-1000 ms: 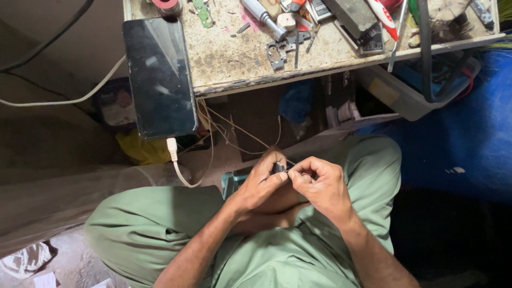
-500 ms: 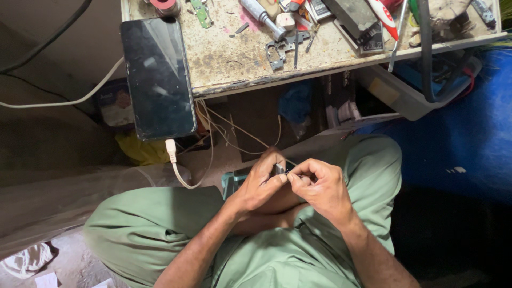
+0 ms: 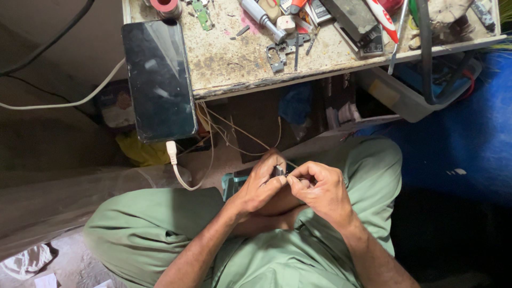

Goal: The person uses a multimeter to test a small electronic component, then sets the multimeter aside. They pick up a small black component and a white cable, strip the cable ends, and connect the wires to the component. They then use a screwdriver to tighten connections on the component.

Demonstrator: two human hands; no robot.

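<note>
Metal-grey small part is pinched in the left hand's closed grip over the lap, steadied; right hand's fingertips are closed just beside it.

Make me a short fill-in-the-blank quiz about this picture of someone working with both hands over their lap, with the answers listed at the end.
1. The left hand and right hand pinch a small metal part above the person's ____ trousers.
2. The dark phone lies at the workbench edge with a ____ cable plugged into it.
3. A roll of ____ tape sits at the bench's far edge, above the phone.

Answers: green; white; red
</note>
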